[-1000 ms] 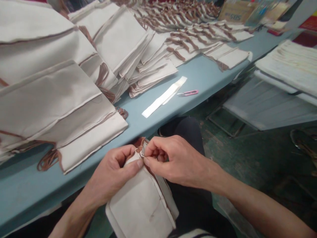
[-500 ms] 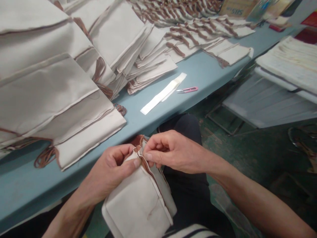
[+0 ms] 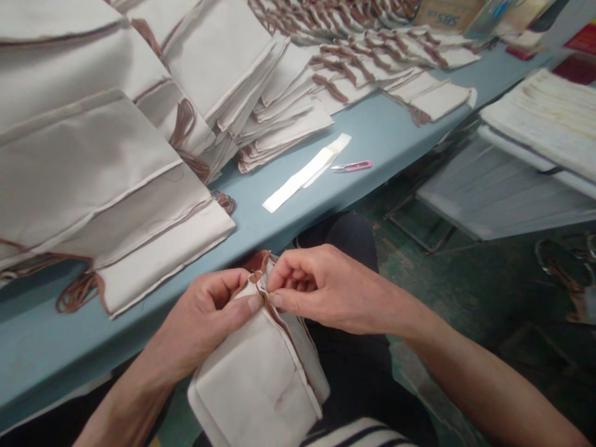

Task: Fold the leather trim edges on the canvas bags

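A cream fabric pouch [image 3: 251, 379] with brown edging hangs over my lap. My left hand [image 3: 209, 316] grips its top edge, thumb pressed on the near face. At the same upper corner my right hand [image 3: 311, 285] pinches the edge by the brown binding, thumb against forefinger. Whether a thread or other small piece lies in that pinch is too small to make out. On the table beyond lie pink thread snips [image 3: 357, 166] and a white paper strip [image 3: 307, 172], both apart from my hands.
Stacked cream fabric pieces [image 3: 93, 161] with bundled brown cords cover the left of the blue table [image 3: 261, 233]. Rows of brown-trimmed pieces [image 3: 363, 65] run along the back. At right, a white rack [image 3: 507, 192] holds piled cloth [image 3: 549, 118]. A cardboard box [image 3: 442, 15] stands at the far end.
The right hand's fingers have shifted slightly at the pouch's edge, their tips drawn closer to the binding. The left hand keeps its hold. The view has shifted a little.
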`<act>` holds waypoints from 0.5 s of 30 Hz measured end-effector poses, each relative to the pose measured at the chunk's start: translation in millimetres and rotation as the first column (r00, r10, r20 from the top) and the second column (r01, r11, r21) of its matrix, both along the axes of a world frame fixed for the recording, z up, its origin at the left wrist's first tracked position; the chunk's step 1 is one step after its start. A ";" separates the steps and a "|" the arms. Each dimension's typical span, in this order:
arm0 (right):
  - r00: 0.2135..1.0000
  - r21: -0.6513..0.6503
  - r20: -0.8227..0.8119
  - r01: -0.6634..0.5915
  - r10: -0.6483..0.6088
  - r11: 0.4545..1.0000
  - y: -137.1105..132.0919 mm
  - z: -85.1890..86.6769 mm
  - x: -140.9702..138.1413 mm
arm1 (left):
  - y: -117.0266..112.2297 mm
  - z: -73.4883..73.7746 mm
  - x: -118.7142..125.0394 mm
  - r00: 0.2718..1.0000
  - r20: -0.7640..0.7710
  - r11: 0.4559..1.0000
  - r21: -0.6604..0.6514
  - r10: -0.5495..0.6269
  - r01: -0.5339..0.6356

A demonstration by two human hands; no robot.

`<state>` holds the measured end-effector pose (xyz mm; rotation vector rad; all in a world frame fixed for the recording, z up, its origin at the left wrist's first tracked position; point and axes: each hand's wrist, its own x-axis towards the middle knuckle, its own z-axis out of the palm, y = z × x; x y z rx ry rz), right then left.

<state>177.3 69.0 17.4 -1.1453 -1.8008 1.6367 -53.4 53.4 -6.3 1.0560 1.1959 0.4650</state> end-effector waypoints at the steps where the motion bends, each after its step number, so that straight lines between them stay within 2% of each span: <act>1: 1.000 0.014 0.013 0.003 -0.004 1.000 -0.7 0.7 -0.6 | -0.1 0.6 -0.3 1.000 0.014 1.000 0.004 -0.003 0.003; 5: 0.999 0.032 0.044 0.015 -0.016 0.999 -2.5 3.4 -2.6 | 0.3 4.0 -1.3 0.998 0.054 0.999 -0.003 -0.036 0.037; 10: 0.999 0.006 0.039 0.002 -0.003 1.000 -2.0 4.7 -2.8 | 0.9 5.0 -1.5 0.998 0.030 0.999 0.018 -0.046 0.046; 15: 0.998 0.039 0.057 -0.008 0.006 0.999 -3.1 9.1 -2.3 | 1.5 9.1 0.2 0.999 0.021 0.999 0.031 -0.037 0.037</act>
